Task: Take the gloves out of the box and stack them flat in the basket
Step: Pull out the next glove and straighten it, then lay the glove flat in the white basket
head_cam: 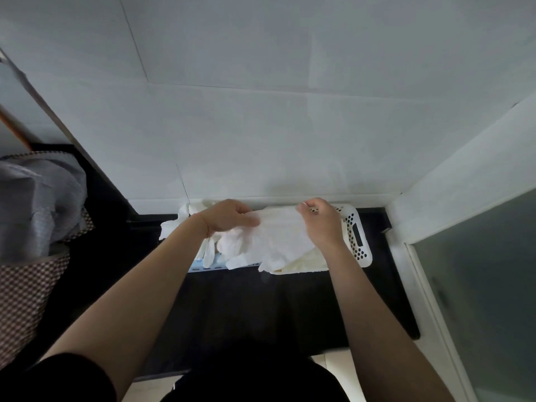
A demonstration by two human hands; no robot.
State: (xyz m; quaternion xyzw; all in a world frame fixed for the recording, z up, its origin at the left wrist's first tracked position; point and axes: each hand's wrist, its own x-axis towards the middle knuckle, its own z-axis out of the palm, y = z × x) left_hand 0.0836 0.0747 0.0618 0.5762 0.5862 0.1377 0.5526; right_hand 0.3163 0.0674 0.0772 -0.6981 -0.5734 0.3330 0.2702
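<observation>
Two hands, left hand (229, 217) and right hand (322, 220), each pinch an end of a white glove (278, 233) above the basket (358, 236); box (203, 264) below left wrist.

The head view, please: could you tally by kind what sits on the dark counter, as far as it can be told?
White perforated basket: 1
Glove box, mostly hidden: 1
White glove spread out, held by the left hand and right hand: 1
Other gloves, loose and crumpled: several, count unclear
Total: 3 items that can be counted, plus the uncounted gloves.
</observation>
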